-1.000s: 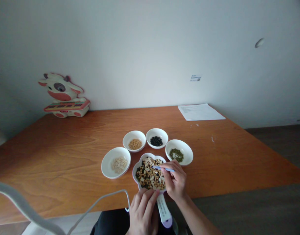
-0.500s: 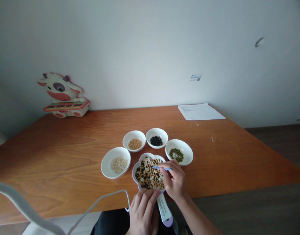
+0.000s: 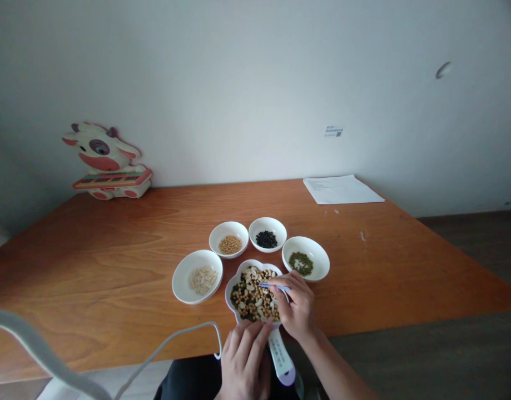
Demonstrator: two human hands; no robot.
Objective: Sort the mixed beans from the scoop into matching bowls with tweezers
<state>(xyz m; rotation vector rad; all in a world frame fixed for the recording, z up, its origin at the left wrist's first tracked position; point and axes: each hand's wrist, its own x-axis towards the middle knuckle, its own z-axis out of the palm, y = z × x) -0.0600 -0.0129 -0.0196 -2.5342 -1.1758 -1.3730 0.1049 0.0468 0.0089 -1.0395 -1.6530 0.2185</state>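
Note:
A flower-shaped white pan with a lilac rim (image 3: 227,294) holds mixed beans (image 3: 255,297): pale split ones, tan round ones and dark ones. Its labelled handle (image 3: 280,355) sticks out over the table's near edge. My left hand (image 3: 244,355) grips the near rim just left of the handle, its thumb hidden. My right hand (image 3: 297,305) pinches blue tweezers (image 3: 276,286) whose tips point left, down among the beans. Whether a bean sits between the tips is too small to tell.
Round the pan stand white bowls with pale split beans (image 3: 203,279), soybeans (image 3: 230,244), black beans (image 3: 266,239) and green beans (image 3: 301,263). A cow toy keyboard (image 3: 111,166) and papers (image 3: 342,190) lie near the wall. A white cable (image 3: 167,339) crosses the front left.
Almost nothing differs. My right hand and the tweezers have shifted very slightly left; the pan, the bowls and my left hand stay in place.

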